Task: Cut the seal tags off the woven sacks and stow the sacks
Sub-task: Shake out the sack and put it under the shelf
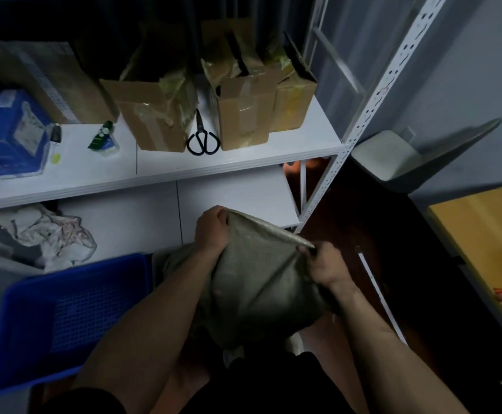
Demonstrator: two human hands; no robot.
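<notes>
A grey-green woven sack (258, 282) hangs in front of me, held up by its top edge. My left hand (212, 230) grips the left corner of that edge. At the right corner my right hand (323, 264) grips the bunched fabric. The sack's lower part droops over my knees. Black scissors (203, 138) lie on the white shelf (243, 162) above, between two cardboard boxes, handles toward me. No seal tag is visible on the sack.
A blue plastic crate (64, 312) stands at lower left. Crumpled white plastic (55, 237) lies on the lower shelf. Cardboard boxes (243, 115), a blue package (7, 132) and a small bottle (103, 138) crowd the upper shelf. A bin (393, 159) stands at right.
</notes>
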